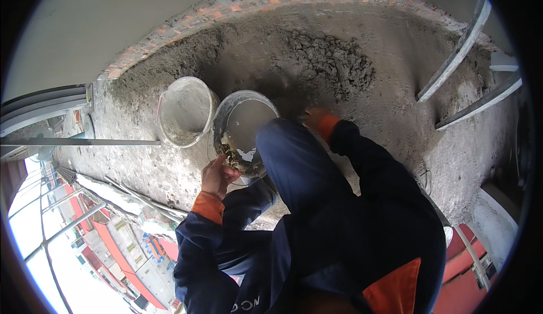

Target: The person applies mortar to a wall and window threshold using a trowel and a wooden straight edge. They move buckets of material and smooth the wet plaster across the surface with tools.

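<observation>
A dark, mortar-stained bucket (221,123) stands just in front of my knees, with greyish liquid in it. Something pale and ragged (246,154) shows near its close side. My left hand (217,176) is closed on the near-left edge of this bucket, thumb and fingers at the rim. Beyond my raised knee, my right hand (314,119) is low by the floor, right of the bucket. The knee and shadow cover part of it, so its fingers are unclear.
Left of the dark bucket stands a pale bucket (188,114) coated with grey mortar. A heap of wet mortar (334,65) lies by the low brick strip (266,0) at the wall. Metal poles (455,51) rise at right; another bar (79,142) crosses at left, near the open drop.
</observation>
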The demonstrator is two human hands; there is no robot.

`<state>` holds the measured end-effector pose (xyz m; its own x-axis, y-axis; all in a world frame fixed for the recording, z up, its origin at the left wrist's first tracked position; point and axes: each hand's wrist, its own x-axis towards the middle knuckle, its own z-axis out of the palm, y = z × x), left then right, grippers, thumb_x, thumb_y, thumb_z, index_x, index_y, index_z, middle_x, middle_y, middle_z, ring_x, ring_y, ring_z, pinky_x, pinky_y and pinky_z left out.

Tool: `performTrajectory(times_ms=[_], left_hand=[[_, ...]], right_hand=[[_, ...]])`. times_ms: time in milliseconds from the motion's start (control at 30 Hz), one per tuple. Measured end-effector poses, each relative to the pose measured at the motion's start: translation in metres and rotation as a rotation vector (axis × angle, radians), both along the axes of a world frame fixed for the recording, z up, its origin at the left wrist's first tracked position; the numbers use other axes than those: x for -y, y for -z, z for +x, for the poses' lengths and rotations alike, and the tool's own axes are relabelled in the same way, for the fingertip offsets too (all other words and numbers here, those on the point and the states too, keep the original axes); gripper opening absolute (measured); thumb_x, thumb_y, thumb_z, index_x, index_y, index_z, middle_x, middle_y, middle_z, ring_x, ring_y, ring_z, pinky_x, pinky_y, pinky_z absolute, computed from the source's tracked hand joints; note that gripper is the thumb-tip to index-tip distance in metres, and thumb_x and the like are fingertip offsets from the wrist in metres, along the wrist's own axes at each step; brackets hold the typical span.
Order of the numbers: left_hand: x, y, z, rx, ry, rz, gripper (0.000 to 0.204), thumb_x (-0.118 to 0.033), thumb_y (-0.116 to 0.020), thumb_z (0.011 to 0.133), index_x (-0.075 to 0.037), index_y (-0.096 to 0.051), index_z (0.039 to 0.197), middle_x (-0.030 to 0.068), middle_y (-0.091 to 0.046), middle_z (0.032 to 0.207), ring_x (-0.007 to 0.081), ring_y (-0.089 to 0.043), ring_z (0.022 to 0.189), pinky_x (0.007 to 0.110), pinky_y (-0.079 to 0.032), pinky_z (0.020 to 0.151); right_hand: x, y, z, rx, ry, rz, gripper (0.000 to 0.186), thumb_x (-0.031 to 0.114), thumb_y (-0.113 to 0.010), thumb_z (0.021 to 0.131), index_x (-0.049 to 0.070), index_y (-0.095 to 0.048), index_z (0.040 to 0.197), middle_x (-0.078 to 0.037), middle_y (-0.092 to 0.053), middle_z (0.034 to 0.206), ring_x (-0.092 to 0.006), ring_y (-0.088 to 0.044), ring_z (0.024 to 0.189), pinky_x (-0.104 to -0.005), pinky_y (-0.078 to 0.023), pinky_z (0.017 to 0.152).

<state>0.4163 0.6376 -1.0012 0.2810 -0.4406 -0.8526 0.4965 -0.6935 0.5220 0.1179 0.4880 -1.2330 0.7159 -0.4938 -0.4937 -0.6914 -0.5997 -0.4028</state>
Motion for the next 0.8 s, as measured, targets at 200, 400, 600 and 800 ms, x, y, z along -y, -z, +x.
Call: performTrajectory(times_ms=[200,400,600,800], left_hand=[[0.023,-0.025,-0.023,0.007,-0.037,-0.144,0.026,-0.022,-0.049,0.095,0.004,-0.051,0.098,0.0074,-0.052,0.053,0.0240,-0.059,0.049,0.040,-0.056,0.058],[0.024,-0.030,-0.015,-0.007,-0.009,-0.137,0.028,-0.028,-0.053,0.093,-0.002,-0.053,0.104,0.0048,-0.048,0.048,0.0214,-0.056,0.050,0.042,-0.054,0.066],[0.022,-0.033,-0.013,0.019,0.020,-0.096,0.039,-0.036,-0.048,0.095,0.000,-0.049,0.110,0.0044,-0.049,0.050,0.0208,-0.058,0.053,0.039,-0.052,0.065],[0.024,-0.037,-0.008,0.051,0.088,-0.069,0.043,-0.041,-0.047,0.095,0.000,-0.050,0.111,0.0057,-0.057,0.056,0.0195,-0.060,0.057,0.034,-0.048,0.064]], right_hand=[[0.061,-0.016,0.102,0.302,0.893,0.316,0.039,0.019,-0.054,0.089,0.004,-0.049,0.125,-0.015,-0.052,0.125,-0.0345,-0.046,0.121,-0.0370,-0.040,0.096],[0.082,-0.011,0.130,0.724,1.526,0.380,0.018,0.020,-0.062,0.086,0.008,-0.050,0.091,-0.003,-0.051,0.070,-0.0202,-0.050,0.060,-0.0317,-0.041,0.056],[0.054,-0.026,0.071,0.969,1.690,0.758,0.020,0.023,-0.063,0.088,0.008,-0.051,0.090,0.000,-0.053,0.064,-0.0110,-0.049,0.047,-0.0273,-0.040,0.040],[0.019,-0.060,-0.003,1.214,1.669,0.965,0.024,0.028,-0.061,0.089,0.008,-0.050,0.098,-0.004,-0.054,0.070,-0.0139,-0.052,0.053,-0.0277,-0.042,0.044]])
